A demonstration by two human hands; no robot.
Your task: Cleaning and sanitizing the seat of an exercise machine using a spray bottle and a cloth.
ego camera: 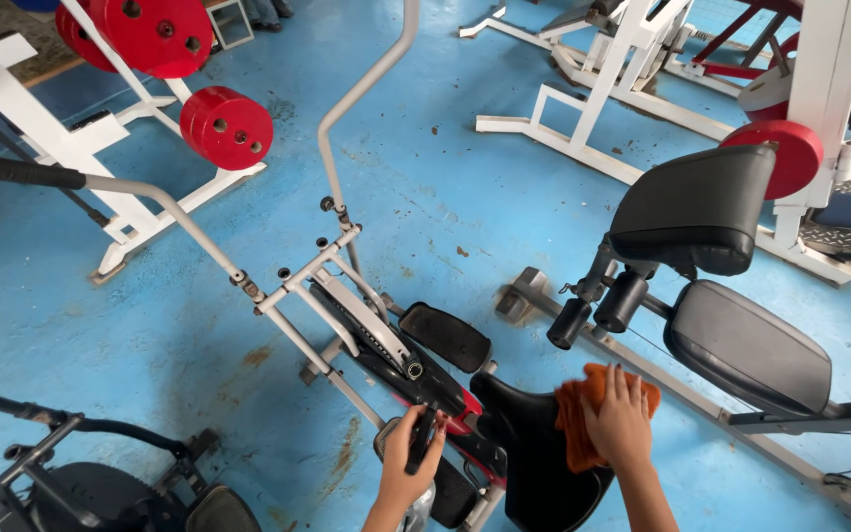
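At far left, 2 red weight plates (189,74) hang on a white rack (71,148) over the blue floor (130,325). Toward the middle stands an elliptical trainer (376,335) with grey handlebars. The left hand (408,463) closes its fingers around a dark knob on the trainer's frame. Just right of it, the right hand (621,419) lies flat, fingers spread, pressing an orange cloth (583,424) onto the black saddle (534,453). At far right sits a black padded bench (741,345).
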